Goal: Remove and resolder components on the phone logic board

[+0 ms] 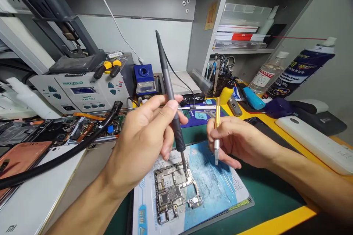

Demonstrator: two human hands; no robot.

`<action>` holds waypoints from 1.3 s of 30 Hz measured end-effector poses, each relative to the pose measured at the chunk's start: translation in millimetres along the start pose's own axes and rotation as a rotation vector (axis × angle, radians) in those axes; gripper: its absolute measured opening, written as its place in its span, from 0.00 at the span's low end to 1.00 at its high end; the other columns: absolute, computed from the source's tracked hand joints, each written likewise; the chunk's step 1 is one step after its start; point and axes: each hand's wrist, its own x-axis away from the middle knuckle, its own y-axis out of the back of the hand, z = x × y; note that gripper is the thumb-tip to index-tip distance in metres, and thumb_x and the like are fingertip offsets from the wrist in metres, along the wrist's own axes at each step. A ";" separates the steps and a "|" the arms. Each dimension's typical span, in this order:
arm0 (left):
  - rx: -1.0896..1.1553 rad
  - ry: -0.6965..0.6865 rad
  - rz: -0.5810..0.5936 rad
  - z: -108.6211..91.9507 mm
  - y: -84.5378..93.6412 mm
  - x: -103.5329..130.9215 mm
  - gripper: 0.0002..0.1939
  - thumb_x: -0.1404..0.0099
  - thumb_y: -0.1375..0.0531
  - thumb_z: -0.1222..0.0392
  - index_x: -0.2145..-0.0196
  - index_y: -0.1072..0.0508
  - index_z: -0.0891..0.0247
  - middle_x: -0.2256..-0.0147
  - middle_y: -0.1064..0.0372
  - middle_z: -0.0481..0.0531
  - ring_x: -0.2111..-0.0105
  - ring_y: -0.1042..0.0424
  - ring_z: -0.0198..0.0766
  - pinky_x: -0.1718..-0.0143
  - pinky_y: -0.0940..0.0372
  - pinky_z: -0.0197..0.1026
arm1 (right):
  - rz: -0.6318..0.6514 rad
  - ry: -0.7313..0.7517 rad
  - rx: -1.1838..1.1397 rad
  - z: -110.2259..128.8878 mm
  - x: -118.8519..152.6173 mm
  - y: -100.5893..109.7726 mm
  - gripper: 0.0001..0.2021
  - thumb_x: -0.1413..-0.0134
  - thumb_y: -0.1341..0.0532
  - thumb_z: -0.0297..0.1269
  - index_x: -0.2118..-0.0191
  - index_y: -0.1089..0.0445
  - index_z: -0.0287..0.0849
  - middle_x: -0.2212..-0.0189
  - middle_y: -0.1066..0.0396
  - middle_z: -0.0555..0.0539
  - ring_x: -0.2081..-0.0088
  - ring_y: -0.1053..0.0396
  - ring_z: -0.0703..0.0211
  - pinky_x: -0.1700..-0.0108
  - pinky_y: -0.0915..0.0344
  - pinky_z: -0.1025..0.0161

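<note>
My left hand (147, 136) is closed around a grey and black soldering iron (168, 84), with its cord trailing behind. The iron points down, and its tip meets or hovers just over the upper right part of a phone circuit board (169, 181); which one I cannot tell. That board lies on a blue and white work mat (217, 198). Over the mat's right side, my right hand (234, 136) grips a slim gold and silver craft knife (217, 125). Its short flat blade points down, apart from the board.
A hot air station (85, 90) stands back left, its black hose (63, 150) crossing opened phones. Behind my hands sits a blue soldering stand (143, 79). To the right are a yellow bottle (226, 93), a spray can (300, 68) and a white power bank (314, 143).
</note>
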 end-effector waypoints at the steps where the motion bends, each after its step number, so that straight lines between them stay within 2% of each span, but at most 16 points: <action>1: -0.013 -0.014 -0.019 0.6 0.5 -0.8 0.14 0.33 0.41 0.47 0.54 0.26 0.54 0.66 0.27 0.44 0.87 0.43 0.23 0.87 0.45 0.32 | 0.009 -0.021 0.000 -0.3 0.0 0.4 0.07 0.48 0.40 0.34 0.74 0.31 0.38 0.83 0.26 0.47 0.90 0.37 0.67 0.90 0.43 0.74; 4: -0.050 -0.039 -0.056 0.9 4.8 -3.5 0.14 0.33 0.41 0.47 0.53 0.25 0.53 0.66 0.26 0.46 0.87 0.42 0.24 0.87 0.45 0.32 | 0.025 -0.052 0.008 1.0 1.6 1.1 0.09 0.44 0.37 0.38 0.69 0.28 0.35 0.79 0.24 0.45 0.88 0.33 0.67 0.88 0.39 0.74; 9: -0.090 -0.015 -0.075 -1.0 14.1 -5.3 0.16 0.34 0.40 0.45 0.54 0.24 0.52 0.67 0.25 0.48 0.88 0.43 0.25 0.87 0.44 0.34 | 0.031 -0.041 0.067 0.0 6.1 -1.6 0.10 0.43 0.32 0.38 0.68 0.30 0.38 0.75 0.23 0.46 0.84 0.31 0.67 0.86 0.35 0.75; 13: -0.115 -0.029 -0.064 -5.7 17.9 -2.0 0.15 0.35 0.39 0.46 0.54 0.23 0.53 0.68 0.25 0.47 0.87 0.43 0.25 0.87 0.45 0.34 | 0.010 -0.020 0.157 -3.4 7.4 -4.7 0.12 0.42 0.33 0.42 0.68 0.32 0.40 0.74 0.24 0.48 0.83 0.31 0.67 0.86 0.35 0.75; 18: -0.127 -0.046 -0.105 -10.4 24.1 6.4 0.14 0.34 0.40 0.46 0.57 0.23 0.54 0.65 0.24 0.48 0.86 0.42 0.24 0.85 0.45 0.34 | -0.017 0.035 0.252 -2.1 9.8 -8.8 0.11 0.39 0.35 0.44 0.66 0.31 0.42 0.74 0.25 0.51 0.82 0.30 0.66 0.86 0.34 0.74; 23: -0.061 -0.038 -0.103 -8.5 28.6 6.2 0.14 0.34 0.40 0.48 0.55 0.23 0.55 0.65 0.25 0.48 0.87 0.43 0.25 0.86 0.45 0.35 | -0.057 0.086 0.286 0.0 14.9 -12.7 0.08 0.39 0.35 0.42 0.64 0.29 0.43 0.74 0.24 0.50 0.80 0.27 0.65 0.81 0.33 0.74; 27: -0.058 -0.022 -0.067 -6.0 23.2 7.9 0.14 0.34 0.40 0.48 0.54 0.24 0.54 0.66 0.25 0.47 0.87 0.43 0.25 0.87 0.46 0.35 | -0.062 0.096 0.274 -5.7 22.2 -15.9 0.09 0.42 0.33 0.42 0.68 0.29 0.44 0.76 0.25 0.51 0.81 0.28 0.64 0.83 0.35 0.73; 32: -0.082 0.028 -0.020 -3.3 10.7 16.3 0.15 0.35 0.40 0.43 0.57 0.24 0.52 0.68 0.26 0.46 0.88 0.44 0.25 0.89 0.49 0.35 | -0.024 0.001 0.221 -14.4 27.3 -21.3 0.09 0.42 0.33 0.43 0.69 0.30 0.46 0.77 0.28 0.52 0.83 0.32 0.65 0.86 0.39 0.74; 39: -0.152 -0.003 -0.008 0.5 4.1 20.6 0.14 0.34 0.41 0.43 0.61 0.26 0.55 0.74 0.29 0.44 0.87 0.44 0.25 0.88 0.49 0.34 | -0.008 -0.013 0.219 -14.4 30.2 -24.0 0.09 0.43 0.33 0.42 0.69 0.29 0.46 0.77 0.27 0.51 0.83 0.35 0.66 0.84 0.43 0.72</action>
